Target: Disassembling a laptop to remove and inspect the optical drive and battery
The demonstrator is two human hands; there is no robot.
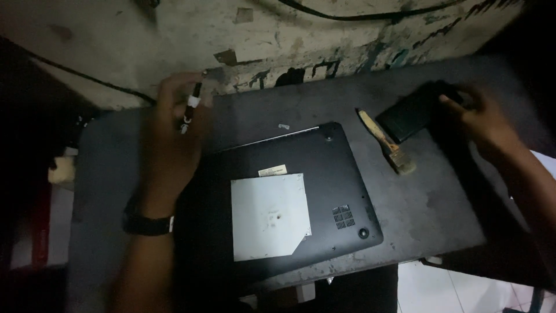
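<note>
On a dark grey table point(428, 203), set against a stained, peeling wall point(145, 40), a black laptop point(341, 168) is laid upside down with its base turned upward. A silver rectangular drive point(269, 217) is seen resting on that base, toward the near edge, and a small pale label point(272, 170) is stuck just above it. A vent grille point(344, 216) and a round rubber foot point(363, 233) are visible to the right of the drive.

The left hand point(174, 133) is held above the far left corner of the laptop, and a thin dark tool point(190, 107) with a white band is gripped between its fingers (the motion blur makes the exact hold hard to read). A black wristwatch point(147, 223) is worn on that wrist.

The right hand point(480, 116) is stretched to the far right of the table, where a flat black rectangular object point(414, 113) is touched at its far end; whether the fingers are closed around it or only laid on it cannot be told. A paintbrush point(385, 142) with a pale wooden handle is laid just beside that object, between it and the laptop, apart from both hands. A black cable point(359, 17) is run along the wall above.
</note>
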